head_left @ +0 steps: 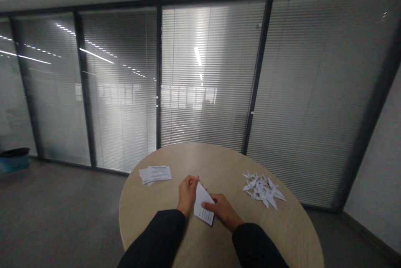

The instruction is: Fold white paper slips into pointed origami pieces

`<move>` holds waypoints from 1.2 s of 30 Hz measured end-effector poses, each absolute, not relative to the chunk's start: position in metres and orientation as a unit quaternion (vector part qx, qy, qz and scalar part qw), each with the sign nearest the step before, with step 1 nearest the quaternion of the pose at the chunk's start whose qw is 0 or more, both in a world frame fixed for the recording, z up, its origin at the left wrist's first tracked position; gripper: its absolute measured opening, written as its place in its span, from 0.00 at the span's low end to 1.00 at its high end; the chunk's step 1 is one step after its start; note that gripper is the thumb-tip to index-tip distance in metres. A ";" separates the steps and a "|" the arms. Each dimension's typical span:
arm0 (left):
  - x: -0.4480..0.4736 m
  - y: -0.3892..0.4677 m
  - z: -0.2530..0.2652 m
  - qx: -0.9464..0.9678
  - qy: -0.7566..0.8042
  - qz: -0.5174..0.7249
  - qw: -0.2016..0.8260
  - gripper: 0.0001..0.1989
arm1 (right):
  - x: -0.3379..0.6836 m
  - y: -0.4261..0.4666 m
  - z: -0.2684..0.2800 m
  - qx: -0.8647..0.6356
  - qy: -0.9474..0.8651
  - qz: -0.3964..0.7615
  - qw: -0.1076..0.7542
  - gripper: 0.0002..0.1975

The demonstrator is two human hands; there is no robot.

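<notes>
Between my hands is a white sheet of paper (203, 203) with one corner folded over, so its upper right edge runs on a slant. Printed lines show along its lower part. My left hand (188, 193) pinches the paper at its top left, fingers curled. From the right, my right hand (222, 209) grips its edge, thumb lying on the front face and the other fingers partly hidden behind. The paper is held at the middle of the round wooden table (194, 157).
On the table's left lies a small stack of printed paper sheets (159, 173). To the right is a pile of folded white paper shapes with pointed tips (263, 189). Glass partitions with blinds (206, 72) stand behind the table. A blue bin (14, 161) sits on the floor far left.
</notes>
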State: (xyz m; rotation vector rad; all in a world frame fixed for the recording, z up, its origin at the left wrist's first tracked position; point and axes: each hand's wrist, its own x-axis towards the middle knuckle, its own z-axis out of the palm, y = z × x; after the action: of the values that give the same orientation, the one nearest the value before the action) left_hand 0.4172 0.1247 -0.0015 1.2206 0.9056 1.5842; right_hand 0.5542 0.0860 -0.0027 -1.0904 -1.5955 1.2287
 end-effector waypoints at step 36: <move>0.422 0.120 -0.002 0.484 0.348 0.566 0.570 0.20 | 0.552 0.084 -0.007 -0.446 -0.594 0.490 0.455 0.21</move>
State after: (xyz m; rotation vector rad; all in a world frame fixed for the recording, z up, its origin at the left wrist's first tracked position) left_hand 0.4218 0.1200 -0.0024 1.1364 0.8159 1.3276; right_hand 0.5519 0.0841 -0.0066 -1.1006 -1.4657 1.2090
